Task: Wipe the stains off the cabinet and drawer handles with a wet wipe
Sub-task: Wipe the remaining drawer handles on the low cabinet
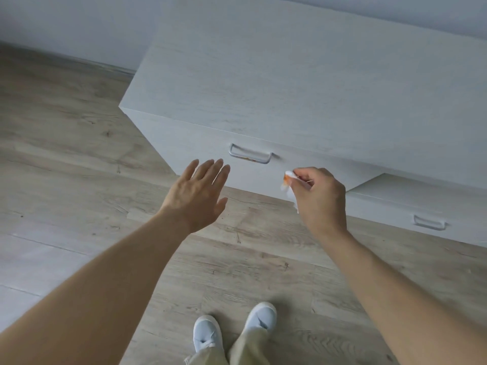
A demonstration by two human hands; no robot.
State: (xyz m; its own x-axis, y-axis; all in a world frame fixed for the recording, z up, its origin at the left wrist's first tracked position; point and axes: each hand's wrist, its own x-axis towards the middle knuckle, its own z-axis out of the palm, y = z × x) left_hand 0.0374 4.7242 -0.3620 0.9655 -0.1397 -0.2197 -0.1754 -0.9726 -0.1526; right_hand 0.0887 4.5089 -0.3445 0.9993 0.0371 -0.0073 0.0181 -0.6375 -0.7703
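Left hand (196, 196) is hovering flat with fingers spread wide, holding nothing, just below-left of the metal handle (250, 154) on the white cabinet (290, 83). That handle is showing an orange stain. Right hand (320, 196) is pinching a crumpled wipe (288, 184), orange-smudged, just right of it. Second handle (430, 222) is sitting far right.

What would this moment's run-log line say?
left hand: open, empty | right hand: pinching wet wipe, orange-smeared | handle: orange stain remains, untouched
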